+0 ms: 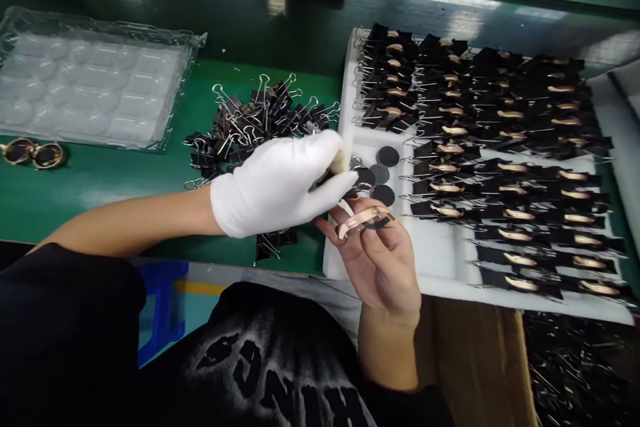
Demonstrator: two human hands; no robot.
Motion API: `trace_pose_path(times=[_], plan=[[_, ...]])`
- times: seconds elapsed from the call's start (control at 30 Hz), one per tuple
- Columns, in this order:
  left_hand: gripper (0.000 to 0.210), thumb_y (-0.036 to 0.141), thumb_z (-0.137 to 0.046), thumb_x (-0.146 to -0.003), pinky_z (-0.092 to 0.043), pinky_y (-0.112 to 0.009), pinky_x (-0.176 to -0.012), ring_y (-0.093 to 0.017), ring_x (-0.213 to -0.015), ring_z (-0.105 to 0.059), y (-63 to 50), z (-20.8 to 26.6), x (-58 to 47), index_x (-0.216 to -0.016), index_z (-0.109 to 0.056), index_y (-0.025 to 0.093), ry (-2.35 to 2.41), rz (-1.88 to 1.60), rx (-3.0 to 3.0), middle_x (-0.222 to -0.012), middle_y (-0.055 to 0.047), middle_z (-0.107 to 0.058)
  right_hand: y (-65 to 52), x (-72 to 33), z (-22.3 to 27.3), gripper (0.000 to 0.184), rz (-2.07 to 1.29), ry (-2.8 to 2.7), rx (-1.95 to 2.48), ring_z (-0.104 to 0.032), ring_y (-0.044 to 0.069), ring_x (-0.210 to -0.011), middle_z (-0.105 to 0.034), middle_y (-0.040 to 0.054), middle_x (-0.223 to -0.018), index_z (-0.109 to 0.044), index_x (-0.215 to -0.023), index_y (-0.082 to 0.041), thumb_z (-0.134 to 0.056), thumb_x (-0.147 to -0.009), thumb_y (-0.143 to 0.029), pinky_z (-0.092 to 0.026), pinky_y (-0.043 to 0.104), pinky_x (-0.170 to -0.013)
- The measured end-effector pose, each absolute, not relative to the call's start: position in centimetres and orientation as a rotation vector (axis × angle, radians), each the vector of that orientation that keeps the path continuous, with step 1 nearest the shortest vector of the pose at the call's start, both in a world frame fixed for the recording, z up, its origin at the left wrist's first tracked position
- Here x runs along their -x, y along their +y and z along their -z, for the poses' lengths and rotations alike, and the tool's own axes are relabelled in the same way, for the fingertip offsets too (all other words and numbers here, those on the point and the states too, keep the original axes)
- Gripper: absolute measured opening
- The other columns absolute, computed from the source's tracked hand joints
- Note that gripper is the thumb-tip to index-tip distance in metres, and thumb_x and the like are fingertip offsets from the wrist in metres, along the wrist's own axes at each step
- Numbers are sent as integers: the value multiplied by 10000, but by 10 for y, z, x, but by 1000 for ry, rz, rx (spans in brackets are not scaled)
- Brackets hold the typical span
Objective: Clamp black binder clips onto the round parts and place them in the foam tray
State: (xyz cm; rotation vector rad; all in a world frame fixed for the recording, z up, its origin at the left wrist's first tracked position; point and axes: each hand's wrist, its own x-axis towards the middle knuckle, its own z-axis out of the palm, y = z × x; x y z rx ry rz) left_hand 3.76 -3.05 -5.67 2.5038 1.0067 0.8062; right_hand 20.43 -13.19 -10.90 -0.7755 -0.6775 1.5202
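My left hand [287,183], in a white glove, reaches across the bench with thumb and fingers pinched together. Between them is what looks like a black binder clip [357,163], mostly hidden by the glove, with some silver wire showing. My bare right hand [383,257] is just below, palm up, its fingers closed on a rose-gold curved frame piece [364,218] with a dark part at its inner side. Several round black discs [387,156] lie in the white foam tray [440,253] right beside both hands.
Rows of clipped rose-gold pieces [520,215] fill much of the foam tray. A pile of binder clips [260,113] lies on the green bench [125,180]. Farther left are a clear plastic tray [95,87] and brown-lensed sunglasses [34,153]. A cardboard box [480,360] stands at lower right.
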Motion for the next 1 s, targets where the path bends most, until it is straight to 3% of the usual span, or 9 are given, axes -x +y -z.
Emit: trace_pose_path(times=[0.07, 0.13, 0.37, 0.53, 0.73, 0.9, 1.0], plan=[[149, 274, -573, -989, -446, -240, -628, -96, -636, -613, -28, 53, -35, -872, -609, 188, 882, -684, -2451, -769, 14, -690, -132, -204, 112, 136, -1472, -715, 780, -770, 170, -964, -778, 11, -1044, -780, -1120, -326, -741, -990, -323, -680, 374, -913], [227, 312, -575, -982, -408, -226, -584, -76, -555, -539, -21, 46, -30, -786, -574, 197, 812, -519, -2394, -658, 47, -630, -135, -208, 114, 145, -1440, -824, 828, -761, 158, -943, -753, 28, -1131, -767, -1141, -325, -708, -1013, -296, -670, 344, -885], [517, 624, -696, -789, -223, -285, -455, -83, -391, -294, -10, 34, -18, -551, -470, 225, 745, -6, -2513, -417, 65, -420, -146, -226, 92, 178, -1363, -1560, 994, -623, 266, -1353, -626, 107, -1444, -720, -1175, -265, -651, -1022, -207, -596, 380, -1022], [616, 743, -687, -773, -207, -310, -446, -101, -403, -193, -15, 39, -14, -524, -450, 231, 641, 58, -2685, -404, 62, -334, -143, -230, 83, 163, -1320, -1777, 1020, -645, 263, -1324, -635, 121, -1410, -688, -1174, -250, -608, -1035, -217, -593, 381, -1017], [563, 677, -603, -864, -182, -315, -474, -113, -372, -216, -15, 44, -17, -537, -503, 231, 556, 35, -2833, -400, 32, -366, -141, -236, 83, 184, -1263, -1889, 1088, -687, 258, -1238, -628, 133, -1423, -695, -1191, -251, -580, -1049, -229, -573, 409, -1001], [560, 650, -572, -886, -203, -325, -515, -118, -401, -223, -10, 44, -17, -525, -506, 227, 608, 120, -2832, -400, 25, -384, -142, -237, 81, 160, -1397, -1687, 1125, -522, 276, -1478, -650, 115, -1412, -731, -1151, -268, -619, -1040, -243, -565, 396, -1053], [543, 604, -517, -928, -205, -321, -524, -117, -449, -229, 1, 42, -12, -541, -460, 227, 707, -44, -2774, -427, 33, -377, -138, -235, 86, 120, -1352, -1200, 1133, -675, 222, -1263, -723, 81, -1302, -745, -1113, -272, -660, -1028, -266, -617, 329, -905]])
